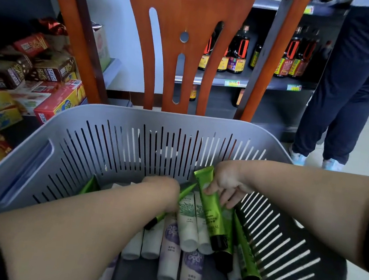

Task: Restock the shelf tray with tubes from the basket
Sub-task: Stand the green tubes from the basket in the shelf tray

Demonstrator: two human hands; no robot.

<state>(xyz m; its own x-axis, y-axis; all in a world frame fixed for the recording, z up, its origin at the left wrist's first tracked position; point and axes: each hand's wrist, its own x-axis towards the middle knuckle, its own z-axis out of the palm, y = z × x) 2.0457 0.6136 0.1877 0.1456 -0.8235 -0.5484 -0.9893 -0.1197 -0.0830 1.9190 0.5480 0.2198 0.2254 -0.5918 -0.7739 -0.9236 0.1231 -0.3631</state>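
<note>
The grey slotted basket (48,138) fills the lower half of the view, its far wall at 12 o'clock against a brown wooden chair (182,47). Behind the chair, a shelf (277,83) at 1 o'clock carries dark sauce bottles (238,51). At 2 o'clock a person in dark trousers (350,89) stands on the tiled floor. Stacked snack boxes (52,99) crowd the 9 o'clock side.

In the basket floor, toward 6 o'clock, lies a heap of tubes (170,248): white ones with green or purple prints, and glossy green ones with black caps along the 4 o'clock wall.

The right hand (226,183) reaches in from 3 o'clock and grasps a green tube (208,207) near its crimped end, cap pointing toward 6 o'clock, lying over the white tubes. The left hand (166,190) reaches in from 8 o'clock; its fingers are hidden behind the wrist, so its grip cannot be told, though a thin green tube (158,219) runs just under it.
</note>
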